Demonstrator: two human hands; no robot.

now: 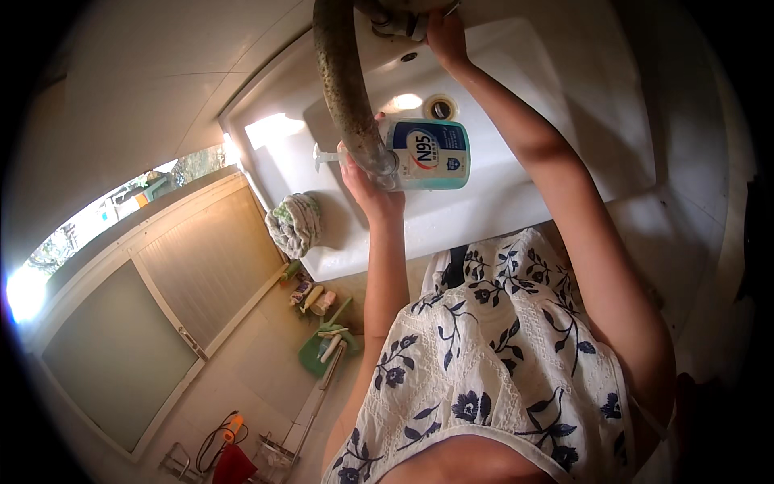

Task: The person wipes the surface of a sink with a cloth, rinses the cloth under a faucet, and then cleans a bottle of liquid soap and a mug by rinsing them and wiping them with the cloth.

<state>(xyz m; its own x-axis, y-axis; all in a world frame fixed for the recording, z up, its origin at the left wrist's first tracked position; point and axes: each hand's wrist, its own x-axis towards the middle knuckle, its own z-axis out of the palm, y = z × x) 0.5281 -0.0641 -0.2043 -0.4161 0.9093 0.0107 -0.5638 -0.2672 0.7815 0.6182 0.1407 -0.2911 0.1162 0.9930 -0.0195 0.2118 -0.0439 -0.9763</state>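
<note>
Holding the bottle (435,157) sideways over the sink (516,181) at clock centre, the left hand (377,195) should be gripping firmly; at twelve o'clock, the right hand (446,39) is touching the tap (397,24), grip unclear.

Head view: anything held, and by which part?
Left hand holds the pump bottle near its neck, partly hidden by the spout; right hand is at the tap.

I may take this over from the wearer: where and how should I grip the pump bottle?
Probably around the base end of the pump bottle, coming from the person's right. It is held sideways with its base that way; the broad end looks uncovered, while the left hand and curved faucet spout crowd the pump end.
</note>
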